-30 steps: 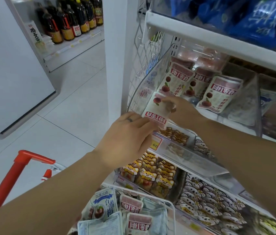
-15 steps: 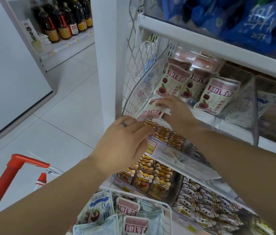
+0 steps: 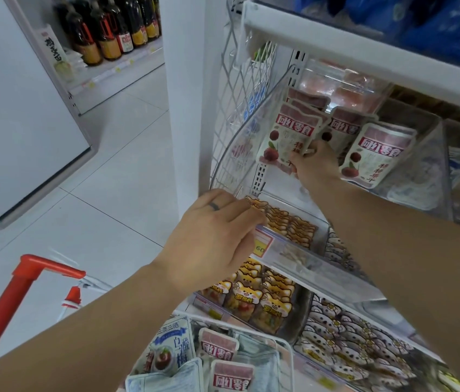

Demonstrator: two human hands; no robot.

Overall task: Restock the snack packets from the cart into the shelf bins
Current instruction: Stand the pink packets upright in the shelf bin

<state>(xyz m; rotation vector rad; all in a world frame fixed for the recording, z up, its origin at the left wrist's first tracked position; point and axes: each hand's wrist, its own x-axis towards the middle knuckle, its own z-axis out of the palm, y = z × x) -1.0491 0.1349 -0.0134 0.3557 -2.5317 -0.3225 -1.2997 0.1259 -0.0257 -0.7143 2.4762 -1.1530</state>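
Observation:
My right hand (image 3: 315,165) reaches into the clear shelf bin (image 3: 240,148) and pinches a pink-and-white snack packet (image 3: 282,137) with red fruit on it, held upright at the bin's left front. Two more such packets (image 3: 373,154) lean in the bin to the right. My left hand (image 3: 212,244) hangs lower, fingers loosely bent and holding nothing, its fingertips at the front edge of the shelf below. At the bottom of the view the cart basket (image 3: 288,352) holds more pink packets (image 3: 217,349) and blue-white ones (image 3: 172,346).
Lower shelf bins hold orange cat-print packets (image 3: 254,301) and flower-print packets (image 3: 344,338). A yellow price tag (image 3: 261,247) sits on the shelf rail. The cart's red handle (image 3: 25,281) stands at lower left. White wire mesh (image 3: 240,103) closes the shelf end. Bottles (image 3: 110,26) line a far shelf.
My right hand has carried the packet from the bin's front lip up and deeper into the bin, turning it upright. My left hand let go of the packet and stayed low by the shelf edge.

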